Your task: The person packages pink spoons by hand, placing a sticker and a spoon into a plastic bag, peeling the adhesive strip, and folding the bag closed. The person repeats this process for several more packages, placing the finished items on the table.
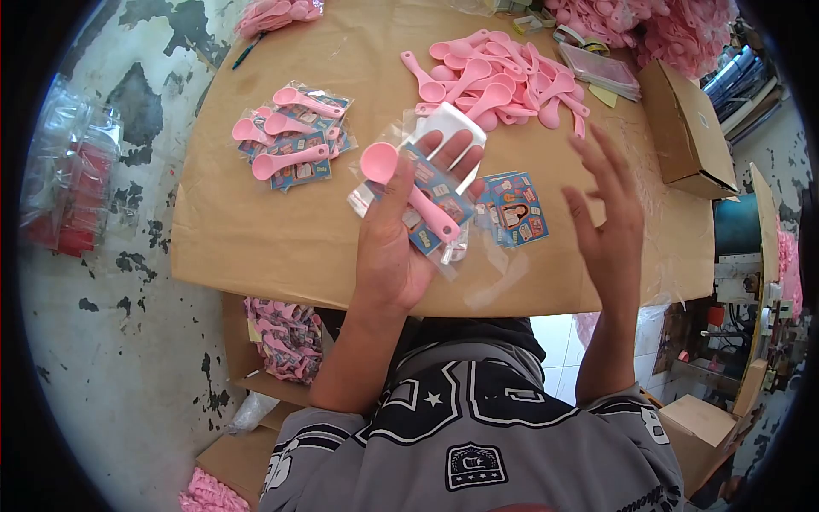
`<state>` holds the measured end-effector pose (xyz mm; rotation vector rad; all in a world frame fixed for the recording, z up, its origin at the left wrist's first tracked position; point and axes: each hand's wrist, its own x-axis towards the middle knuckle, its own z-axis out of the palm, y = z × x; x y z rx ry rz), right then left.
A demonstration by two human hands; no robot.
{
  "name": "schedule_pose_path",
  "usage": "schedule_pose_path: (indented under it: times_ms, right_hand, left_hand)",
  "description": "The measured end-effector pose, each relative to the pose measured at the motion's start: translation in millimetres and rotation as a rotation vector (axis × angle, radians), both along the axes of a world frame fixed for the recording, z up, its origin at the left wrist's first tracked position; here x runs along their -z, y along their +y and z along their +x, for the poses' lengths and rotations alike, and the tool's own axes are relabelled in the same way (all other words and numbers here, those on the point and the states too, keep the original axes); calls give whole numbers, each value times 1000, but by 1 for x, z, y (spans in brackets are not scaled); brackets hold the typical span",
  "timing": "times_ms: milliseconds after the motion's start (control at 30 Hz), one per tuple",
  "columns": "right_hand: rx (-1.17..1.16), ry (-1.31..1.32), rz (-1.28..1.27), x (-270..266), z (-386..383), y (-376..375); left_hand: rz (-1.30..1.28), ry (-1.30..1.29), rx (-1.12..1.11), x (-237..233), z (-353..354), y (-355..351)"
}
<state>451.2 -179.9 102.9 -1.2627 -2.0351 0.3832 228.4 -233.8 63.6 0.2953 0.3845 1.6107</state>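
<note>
The left hand [392,247] grips a clear bag [431,179] holding a printed card and a pink spoon [414,198], above the table [256,230]. The right hand [610,222] hovers open and empty. Filled bags [294,141] lie to the left and loose spoons [499,81] beyond.

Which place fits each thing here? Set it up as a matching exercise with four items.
Things:
1. pink spoon
2. loose spoon pile
3. bagged spoons
4. cardboard box

Places:
A. far side of the table
B. right edge of the table
C. in the left hand
D. left part of the table

Pairs: 1-C, 2-A, 3-D, 4-B.
</note>
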Motion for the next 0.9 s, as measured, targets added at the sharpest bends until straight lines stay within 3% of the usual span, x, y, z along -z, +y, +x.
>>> schedule_pose_path:
  times_ms: [100, 167, 333, 400, 500, 533, 667, 867, 900]
  right_hand:
    - [-242, -172, 290, 11, -16, -10]
    - [-357, -90, 315, 17, -27, -16]
    - [-513, 175, 242, 16, -31, -12]
    - [-556, 344, 95, 10, -21, -9]
    - [-510, 679, -282, 12, -8, -12]
    - [-422, 793, -276, 18, -14, -14]
    - [-326, 731, -607, 21, -13, -16]
    - [-243, 784, -609, 20, -21, -24]
    - [-188, 665, -376, 23, -20, -22]
  left_hand:
    - [-27, -48, 75, 4, 10, 1]
    - [-47, -72, 122, 3, 17, 0]
    - [-32, 20, 222, 2, 22, -2]
    - [-47, 24, 205, 2, 18, -3]
    - [-19, 234, 150, 7, 16, 0]
    - [17, 319, 152, 7, 12, 0]
    - [81, 639, 192, -5, 16, -5]
    - [-77, 747, 123, -11, 24, -9]
    - [-74, 775, 97, -12, 25, -10]
